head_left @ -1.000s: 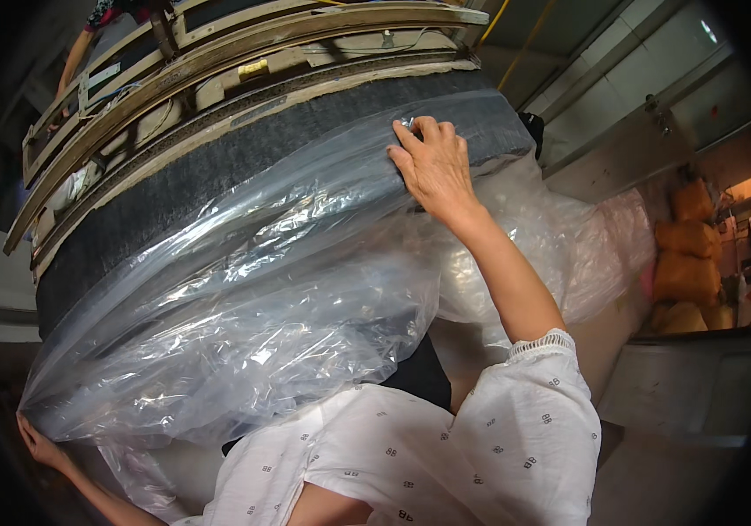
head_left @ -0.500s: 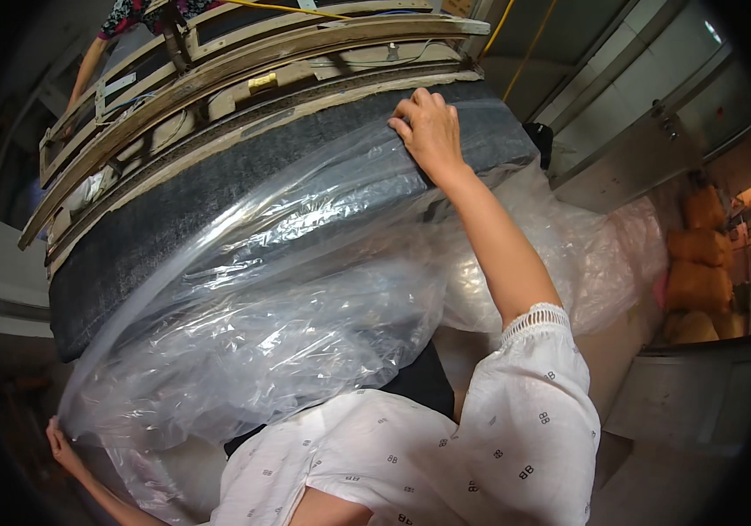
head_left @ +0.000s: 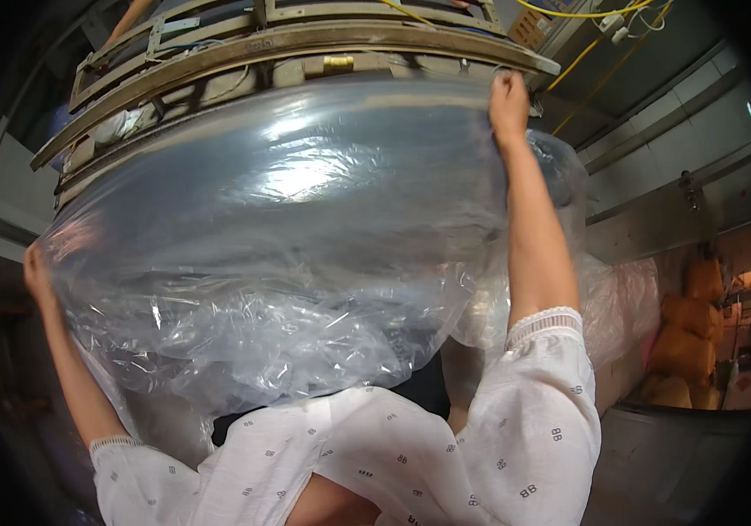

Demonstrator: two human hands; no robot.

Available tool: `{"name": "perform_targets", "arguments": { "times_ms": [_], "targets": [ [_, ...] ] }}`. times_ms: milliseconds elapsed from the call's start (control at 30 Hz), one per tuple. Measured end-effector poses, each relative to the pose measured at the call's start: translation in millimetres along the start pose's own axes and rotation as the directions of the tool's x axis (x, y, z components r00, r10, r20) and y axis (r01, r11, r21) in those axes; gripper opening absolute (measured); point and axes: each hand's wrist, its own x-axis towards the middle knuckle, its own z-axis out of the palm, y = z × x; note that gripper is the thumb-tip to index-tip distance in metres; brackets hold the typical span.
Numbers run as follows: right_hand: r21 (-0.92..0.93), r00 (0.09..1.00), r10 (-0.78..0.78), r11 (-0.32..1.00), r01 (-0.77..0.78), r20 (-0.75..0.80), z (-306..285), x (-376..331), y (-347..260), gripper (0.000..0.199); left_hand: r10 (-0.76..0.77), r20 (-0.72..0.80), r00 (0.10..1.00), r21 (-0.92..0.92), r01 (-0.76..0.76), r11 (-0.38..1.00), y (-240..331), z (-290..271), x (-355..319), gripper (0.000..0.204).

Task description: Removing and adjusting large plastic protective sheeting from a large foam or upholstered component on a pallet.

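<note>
A large clear plastic sheet (head_left: 288,254) hangs stretched in front of me, crumpled along its lower part. My right hand (head_left: 508,103) is raised high at the upper right and grips the sheet's top edge. My left hand (head_left: 38,267) is lower at the far left and holds the sheet's other edge. Behind the sheet stands a big machine with curved metal and wooden rails (head_left: 305,44); a dark thick layer shows dimly through the plastic. My white patterned sleeves fill the bottom of the view.
Yellow cables (head_left: 586,17) run across the top right near a grey wall. Orange-brown filled sacks (head_left: 686,333) are piled at the right, above a grey bin (head_left: 682,438). Another person's arm (head_left: 130,17) shows at the top left behind the machine.
Both hands have lifted the plastic sheet upward. The right hand rose from the dark layer to the machine's upper rail, the left rose from the bottom corner, and the sheet now covers the dark layer.
</note>
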Motion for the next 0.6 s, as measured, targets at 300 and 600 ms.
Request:
{"name": "perform_targets", "arguments": {
  "times_ms": [300, 600],
  "targets": [
    [0.01, 0.994, 0.104, 0.995, -0.104, -0.023, 15, -8, 33, 0.021, -0.217, 0.078, 0.973, 0.132, 0.206, 0.97, -7, 118, 47, 0.041],
    [-0.299, 0.993, 0.088, 0.948, -0.109, -0.084, 19, -1, 23, 0.029, -0.148, 0.069, 0.987, 0.086, 0.141, 0.986, -46, 155, 91, 0.042]
  ]
}}
